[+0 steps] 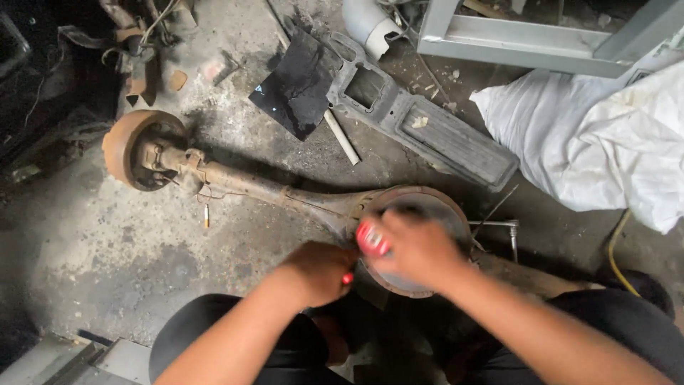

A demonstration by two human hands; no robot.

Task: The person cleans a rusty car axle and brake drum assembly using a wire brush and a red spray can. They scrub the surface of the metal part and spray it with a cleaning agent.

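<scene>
A stained, gritty concrete floor (85, 242) lies under the work. The right hand (417, 246) is clenched around a red-and-white tube (372, 239) over the round housing (420, 214) of a rusty axle (249, 187). The left hand (317, 272), just beside it, is closed on something small and red. The axle's long axis runs up-left from the grip to a brake drum (132, 148). Bare floor opens left; a white sack (591, 150) crowds the right.

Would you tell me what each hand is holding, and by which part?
The right hand grips a red-capped tube around its body. The left hand pinches something small and red; motion blur hides what.
</scene>
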